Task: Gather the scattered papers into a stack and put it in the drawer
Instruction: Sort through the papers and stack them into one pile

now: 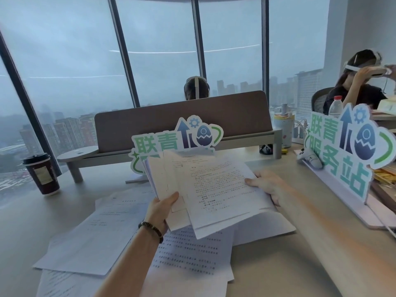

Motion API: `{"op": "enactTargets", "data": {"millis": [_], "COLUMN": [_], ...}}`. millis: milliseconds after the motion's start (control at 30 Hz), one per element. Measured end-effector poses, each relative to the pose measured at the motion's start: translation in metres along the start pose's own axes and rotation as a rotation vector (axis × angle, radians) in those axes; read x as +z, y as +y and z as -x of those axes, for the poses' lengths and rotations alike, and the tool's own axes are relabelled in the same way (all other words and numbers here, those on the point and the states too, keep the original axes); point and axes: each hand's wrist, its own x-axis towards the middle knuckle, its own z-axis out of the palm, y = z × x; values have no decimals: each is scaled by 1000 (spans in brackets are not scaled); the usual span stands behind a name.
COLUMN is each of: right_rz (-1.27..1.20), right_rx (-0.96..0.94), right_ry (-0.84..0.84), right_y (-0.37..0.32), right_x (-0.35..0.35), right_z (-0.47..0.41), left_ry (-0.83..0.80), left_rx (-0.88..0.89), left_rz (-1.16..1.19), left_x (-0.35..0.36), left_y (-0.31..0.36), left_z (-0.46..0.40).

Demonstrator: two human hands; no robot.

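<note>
Hands hold an uneven stack of white printed papers (pixel 205 185) above the pale bench (pixel 300 264): left grip (pixel 159 210) and right grip (pixel 269 185) both pinch its edges; more sheets (pixel 96 236) lie below.

A dark paper coffee cup (pixel 41 173) is stood at the desk's left, a brown divider panel (pixel 182 121) is set behind a green cut-out sign (pixel 177 138), a second sign (pixel 347 146) is placed right, and a plastic bottle (pixel 335 108) is seen beyond it.
</note>
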Motion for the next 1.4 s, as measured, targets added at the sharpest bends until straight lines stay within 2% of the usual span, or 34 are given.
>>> {"op": "enactTargets", "data": {"millis": [167, 367, 667, 867, 1033, 1200, 1400], "right_rz": [-156, -229, -167, -233, -191, -137, -156], "right_rx": [65, 34, 14, 37, 30, 59, 49], "right_ry": [55, 160, 108, 93, 107, -1, -52], "right_y": [2, 6, 7, 9, 6, 8, 13], "right_x": [-7, -10, 7, 3, 3, 9, 27], "right_z": [-5, -8, -4, -6, -1, -1, -2], "left_ry": [-65, -146, -301, -278, -220, -169, -223], "left_rx": [-54, -70, -14, -9, -30, -11, 13], "left_rz": [-34, -86, -114, -85, -49, -13, 2], "left_x": [1, 3, 9, 10, 11, 12, 15], "left_y": [0, 2, 7, 10, 12, 13, 12], "left_z": [2, 8, 20, 23, 24, 24, 28]}}
